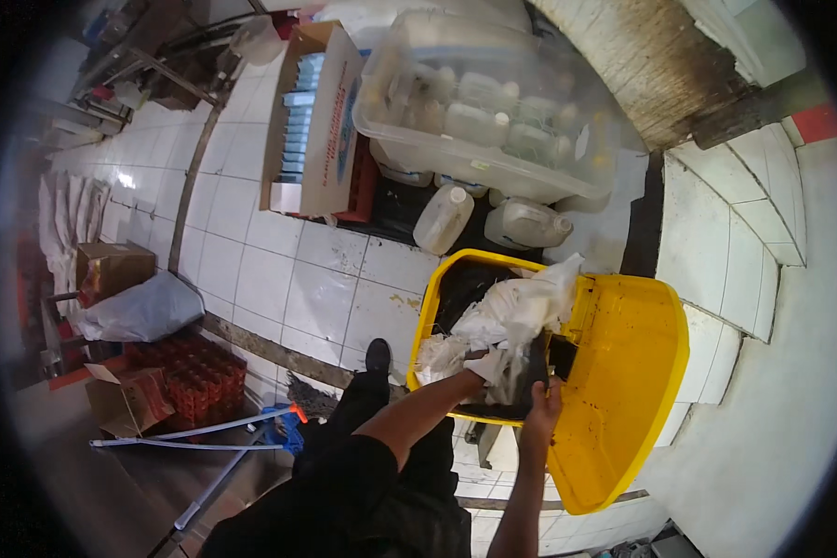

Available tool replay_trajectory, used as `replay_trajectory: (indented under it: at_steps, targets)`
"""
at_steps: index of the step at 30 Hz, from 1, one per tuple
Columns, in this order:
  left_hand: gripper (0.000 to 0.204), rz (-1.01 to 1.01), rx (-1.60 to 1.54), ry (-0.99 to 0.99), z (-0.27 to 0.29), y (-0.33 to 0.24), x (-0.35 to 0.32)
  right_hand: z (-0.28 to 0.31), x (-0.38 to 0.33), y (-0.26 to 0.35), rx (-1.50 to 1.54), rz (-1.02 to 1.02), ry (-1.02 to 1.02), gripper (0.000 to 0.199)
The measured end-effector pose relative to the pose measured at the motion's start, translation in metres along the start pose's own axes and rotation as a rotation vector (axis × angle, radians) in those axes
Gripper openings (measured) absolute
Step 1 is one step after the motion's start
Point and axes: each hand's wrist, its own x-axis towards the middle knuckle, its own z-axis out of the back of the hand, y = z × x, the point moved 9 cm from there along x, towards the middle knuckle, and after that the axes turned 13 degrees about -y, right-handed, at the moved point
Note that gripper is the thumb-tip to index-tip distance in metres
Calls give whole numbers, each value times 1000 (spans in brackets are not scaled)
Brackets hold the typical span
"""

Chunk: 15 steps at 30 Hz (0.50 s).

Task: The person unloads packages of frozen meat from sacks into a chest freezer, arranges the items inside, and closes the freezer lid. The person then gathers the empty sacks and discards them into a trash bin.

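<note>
A yellow bin [425, 321] stands with its yellow lid [623, 391] swung back to the right. Inside, a black liner [470, 288] surrounds crumpled white plastic [511, 312], some of it standing above the rim. My left hand [484, 365] reaches down into the bin against the white plastic. White material covers much of that hand, and its fingers are hidden. At the near right side of the bin, my right hand [546, 402] is closed on the edge of the black liner, its fingers pointing up beside the lid hinge.
Beyond the bin, a clear plastic tub [418, 139] holds several jugs; a white jug [444, 219] stands before it. A tall carton [339, 121] is at its left. Red egg trays [191, 381], an open box [130, 400] and a blue-white handled tool [205, 431] lie to my left. White tiled steps [707, 251] rise at right.
</note>
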Motion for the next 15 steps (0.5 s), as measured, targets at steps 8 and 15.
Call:
replay_trajectory:
  at_steps: [8,15]
  targets:
    - [24,287,-323,228,-102,8,-1,-12,-44,32,77,21,60,10]
    - [24,220,-648,245,-12,3,-27,39,5,28,-138,154,-52,39]
